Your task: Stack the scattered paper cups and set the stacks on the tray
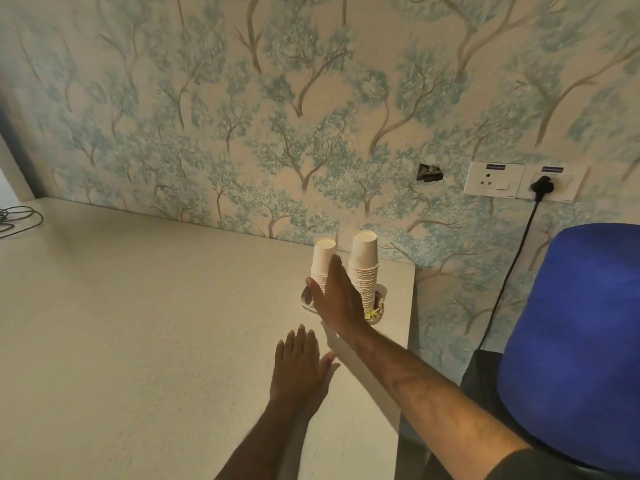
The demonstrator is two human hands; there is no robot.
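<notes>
Two stacks of white paper cups stand upside down on a small tray (pixel 380 308) at the far right corner of the bench (pixel 138 323), close to the wall. The left stack (pixel 322 258) is a bit shorter. The right stack (pixel 364 265) is taller, and many cup rims show near its bottom. The two stacks stand just beside each other with a small gap between them.

The right hand (pixel 337 299) reaches out in front of the stacks. Its fingers are straight and its grip is open, so it holds nothing. It hides the lower part of the left stack and part of the tray. I cannot tell if it touches the cups.

The left hand (pixel 299 365) lies flat on the bench, nearer to the person. Its fingers are spread and its grip is open too.

Behind the bench is a wall with blue trees (pixel 277 116) painted on it. A white socket (pixel 493 183) is on the wall at the right, and a black plug (pixel 542 185) with a black cord sits in the next one. A blue chair back (pixel 578 341) is at the right. A thin black wire (pixel 17 220) lies on the far left of the bench.
</notes>
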